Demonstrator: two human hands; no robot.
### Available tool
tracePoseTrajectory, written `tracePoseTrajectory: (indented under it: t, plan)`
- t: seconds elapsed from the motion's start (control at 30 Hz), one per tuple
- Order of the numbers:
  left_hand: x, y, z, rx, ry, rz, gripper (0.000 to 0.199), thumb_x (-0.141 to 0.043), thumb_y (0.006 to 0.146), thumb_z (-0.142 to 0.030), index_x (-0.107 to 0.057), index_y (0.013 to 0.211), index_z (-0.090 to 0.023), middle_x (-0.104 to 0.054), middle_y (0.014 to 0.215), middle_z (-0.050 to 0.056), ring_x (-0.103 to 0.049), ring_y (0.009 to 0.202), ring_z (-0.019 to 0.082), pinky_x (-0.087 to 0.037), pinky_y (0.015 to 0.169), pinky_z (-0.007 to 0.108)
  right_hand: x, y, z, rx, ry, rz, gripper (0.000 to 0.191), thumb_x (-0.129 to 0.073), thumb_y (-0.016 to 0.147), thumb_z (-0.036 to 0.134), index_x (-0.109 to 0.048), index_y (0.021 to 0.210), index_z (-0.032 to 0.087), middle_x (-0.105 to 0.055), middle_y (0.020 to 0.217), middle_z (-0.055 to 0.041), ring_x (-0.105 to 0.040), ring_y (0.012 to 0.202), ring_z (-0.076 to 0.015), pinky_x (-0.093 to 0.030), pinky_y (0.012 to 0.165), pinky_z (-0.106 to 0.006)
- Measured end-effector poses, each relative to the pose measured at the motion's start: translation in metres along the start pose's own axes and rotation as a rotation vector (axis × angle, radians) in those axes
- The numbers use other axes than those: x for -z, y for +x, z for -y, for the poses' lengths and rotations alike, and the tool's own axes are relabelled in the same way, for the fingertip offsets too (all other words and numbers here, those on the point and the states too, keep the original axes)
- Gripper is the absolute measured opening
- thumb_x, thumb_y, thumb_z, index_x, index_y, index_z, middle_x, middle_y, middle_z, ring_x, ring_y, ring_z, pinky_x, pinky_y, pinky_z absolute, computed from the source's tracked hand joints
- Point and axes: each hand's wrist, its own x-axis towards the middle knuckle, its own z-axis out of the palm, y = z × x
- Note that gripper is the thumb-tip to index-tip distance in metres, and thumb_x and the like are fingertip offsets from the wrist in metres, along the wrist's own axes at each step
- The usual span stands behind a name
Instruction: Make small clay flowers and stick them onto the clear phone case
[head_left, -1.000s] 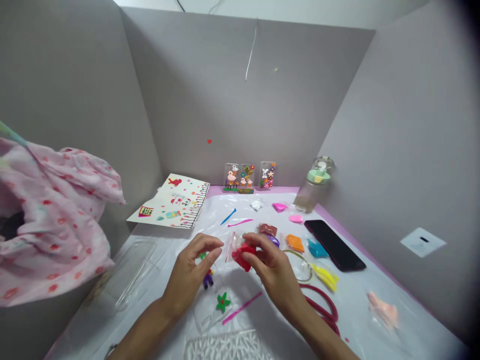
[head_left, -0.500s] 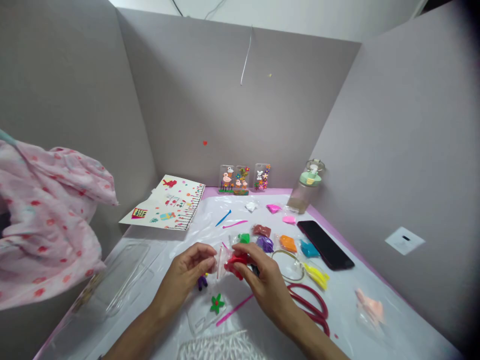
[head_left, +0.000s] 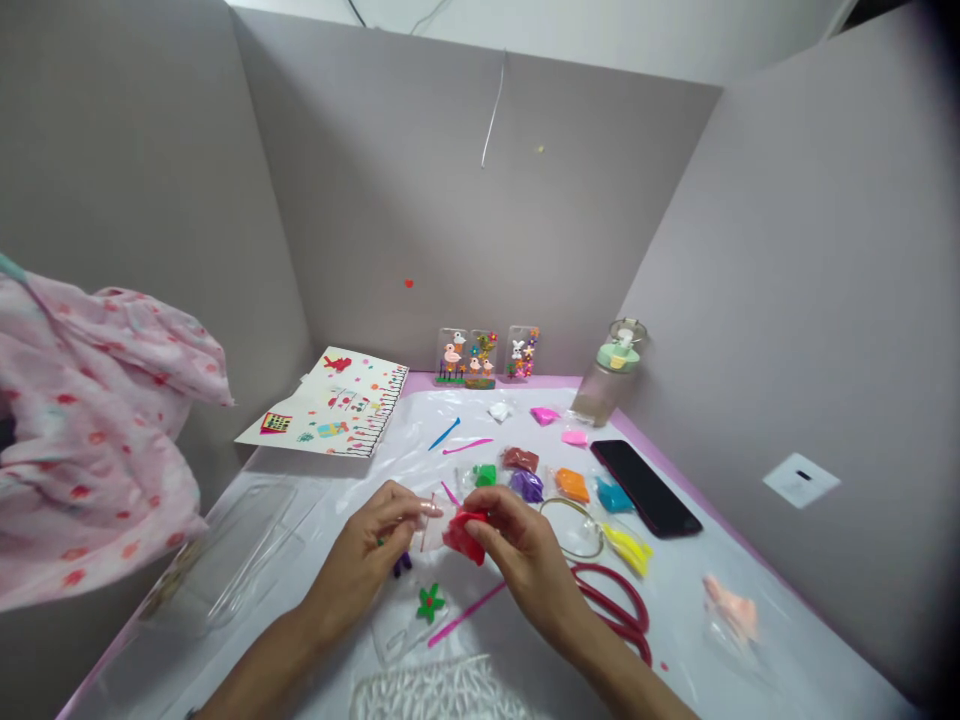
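A small clear zip bag with red modelling clay (head_left: 465,537) is held up between both hands above the table. My right hand (head_left: 517,540) pinches its clay-filled end between thumb and fingers. My left hand (head_left: 379,535) grips the clear zip edge of the bag. Below lies a transparent phone case (head_left: 390,640) with a green clay flower (head_left: 430,603) that has a red centre. A purple clay piece (head_left: 403,565) shows partly behind my left fingers. One pink modelling tool (head_left: 465,615) lies slantwise beneath my right hand.
Bagged clay in several colours, including orange (head_left: 572,485) and yellow (head_left: 628,549), lies beyond and to the right. Red-handled scissors (head_left: 637,610), a black phone (head_left: 646,488) and a bottle (head_left: 609,375) are at right. A notebook (head_left: 337,405) and clear cases (head_left: 232,550) lie left.
The left fingers have shifted along the bag's zip edge and stretched out more. The red clay has turned and shows a broader face. The view has shifted slightly.
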Motion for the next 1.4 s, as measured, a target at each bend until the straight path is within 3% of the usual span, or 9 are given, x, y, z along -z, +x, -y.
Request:
tracePoseTrajectory:
  t: [0.1, 0.23, 0.4, 0.5, 0.6, 0.83, 1.0, 1.23, 1.4]
  plan:
    - [-0.001, 0.0, -0.002, 0.004, -0.02, 0.089, 0.027, -0.057, 0.094, -0.033, -0.077, 0.11, -0.027, -0.067, 0.114, 0.008, -0.061, 0.108, 0.025, -0.046, 0.096, 0.034, 0.0, -0.001, -0.001, 0.081, -0.106, 0.037, 0.006, -0.057, 0.095, 0.02, -0.063, 0.093, 0.021, -0.068, 0.089, -0.0022, -0.064, 0.081, -0.0165, -0.051, 0.076, -0.028]
    - [-0.006, 0.0, -0.004, 0.085, -0.121, 0.082, 0.021, -0.067, 0.088, -0.033, -0.081, 0.102, -0.025, -0.073, 0.102, 0.008, -0.065, 0.098, 0.025, -0.05, 0.088, 0.035, 0.0, -0.004, 0.0, 0.124, -0.15, 0.07, 0.006, -0.059, 0.095, 0.02, -0.062, 0.1, 0.022, -0.066, 0.098, -0.0029, -0.063, 0.091, -0.0177, -0.051, 0.083, -0.03]
    - [-0.007, -0.001, -0.007, 0.119, -0.248, -0.02, 0.023, -0.072, 0.085, -0.035, -0.08, 0.105, -0.026, -0.074, 0.101, 0.005, -0.065, 0.095, 0.022, -0.05, 0.09, 0.033, -0.002, -0.007, -0.005, 0.221, -0.232, 0.119, 0.061, -0.076, 0.084, 0.023, -0.045, 0.136, 0.026, -0.053, 0.137, -0.0104, -0.05, 0.13, -0.0248, -0.044, 0.109, -0.039]
    - [-0.005, -0.001, -0.005, 0.172, -0.277, -0.025, 0.026, -0.076, 0.081, -0.037, -0.08, 0.103, -0.025, -0.074, 0.103, 0.005, -0.066, 0.09, 0.022, -0.052, 0.087, 0.033, -0.004, -0.008, -0.011, 0.261, -0.328, 0.119, 0.053, -0.068, 0.09, 0.02, -0.044, 0.137, 0.026, -0.056, 0.134, -0.0111, -0.053, 0.127, -0.0245, -0.046, 0.107, -0.041]
    - [-0.003, -0.001, -0.004, 0.206, -0.257, -0.047, 0.025, -0.078, 0.078, -0.039, -0.082, 0.097, -0.024, -0.074, 0.091, 0.004, -0.065, 0.079, 0.02, -0.053, 0.079, 0.032, -0.005, -0.008, -0.013, 0.297, -0.364, 0.116, 0.045, -0.064, 0.094, 0.022, -0.047, 0.135, 0.026, -0.06, 0.129, -0.0115, -0.058, 0.121, -0.0253, -0.05, 0.102, -0.041]
    - [-0.005, -0.002, -0.003, 0.149, -0.166, -0.094, 0.021, -0.078, 0.077, -0.038, -0.082, 0.089, -0.023, -0.067, 0.079, 0.002, -0.06, 0.074, 0.018, -0.048, 0.07, 0.028, -0.002, -0.007, -0.005, 0.282, -0.313, 0.132, 0.029, -0.061, 0.095, 0.019, -0.056, 0.122, 0.024, -0.065, 0.112, -0.0079, -0.063, 0.102, -0.0218, -0.052, 0.089, -0.035]
    - [-0.004, -0.001, 0.0, 0.087, -0.152, -0.005, 0.023, -0.073, 0.083, -0.036, -0.081, 0.1, -0.024, -0.069, 0.089, 0.004, -0.062, 0.087, 0.021, -0.047, 0.078, 0.029, 0.0, -0.006, -0.003, 0.273, -0.199, 0.086, 0.026, -0.064, 0.091, 0.015, -0.058, 0.116, 0.022, -0.063, 0.106, -0.0056, -0.061, 0.092, -0.0178, -0.05, 0.082, -0.029]
    - [-0.006, -0.003, -0.005, 0.065, -0.152, 0.112, 0.021, -0.074, 0.082, -0.029, -0.081, 0.101, -0.026, -0.07, 0.113, 0.007, -0.062, 0.106, 0.025, -0.043, 0.098, 0.038, 0.004, -0.006, 0.003, 0.277, -0.249, 0.109, 0.014, -0.057, 0.087, 0.008, -0.06, 0.095, 0.02, -0.061, 0.083, -0.0006, -0.054, 0.071, -0.0131, -0.042, 0.066, -0.024]
    - [-0.009, 0.0, 0.001, -0.01, -0.109, 0.153, 0.018, -0.073, 0.082, -0.027, -0.079, 0.1, -0.025, -0.068, 0.115, 0.007, -0.059, 0.112, 0.026, -0.04, 0.102, 0.039, -0.005, -0.01, -0.001, 0.238, -0.33, 0.074, 0.009, -0.055, 0.087, 0.011, -0.058, 0.088, 0.019, -0.058, 0.074, 0.0013, -0.05, 0.061, -0.0116, -0.037, 0.059, -0.023]
